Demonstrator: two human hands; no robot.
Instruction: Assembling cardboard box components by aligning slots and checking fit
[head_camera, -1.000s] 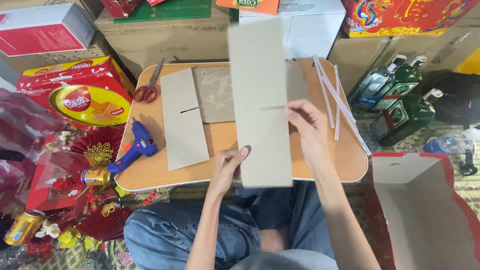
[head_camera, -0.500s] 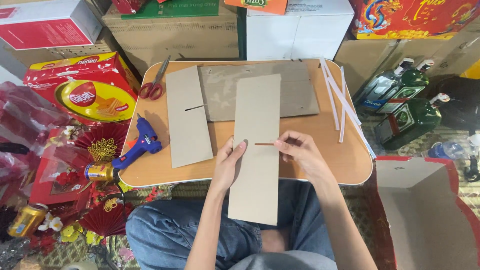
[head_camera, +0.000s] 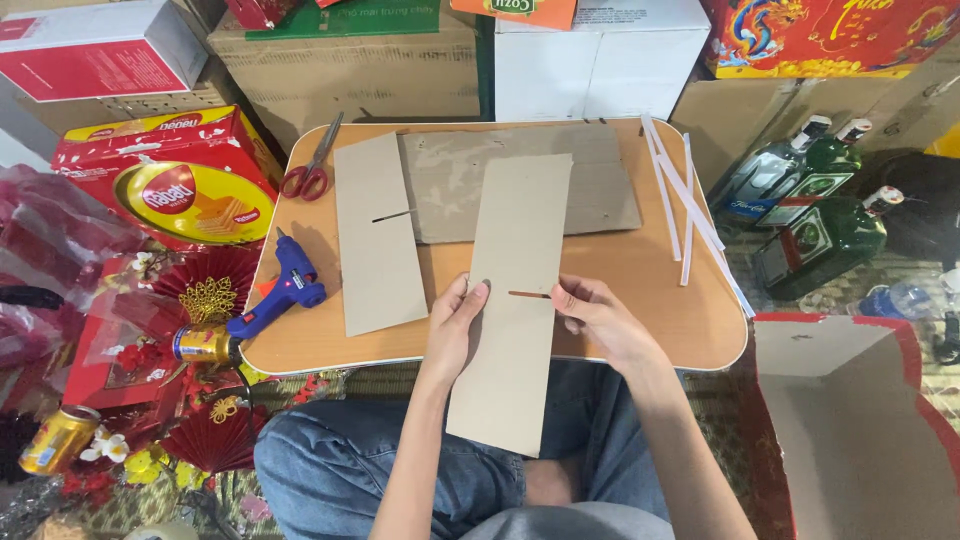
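both hands pinch a long slotted cardboard strip (head_camera: 515, 300) over the lap and the low wooden table (head_camera: 650, 280): the left hand (head_camera: 455, 330) grips its left edge, the right hand (head_camera: 595, 315) its right edge at the slot. beyond lie a second slotted strip (head_camera: 375, 235), a blue glue gun (head_camera: 280, 295) and red scissors (head_camera: 312, 165).
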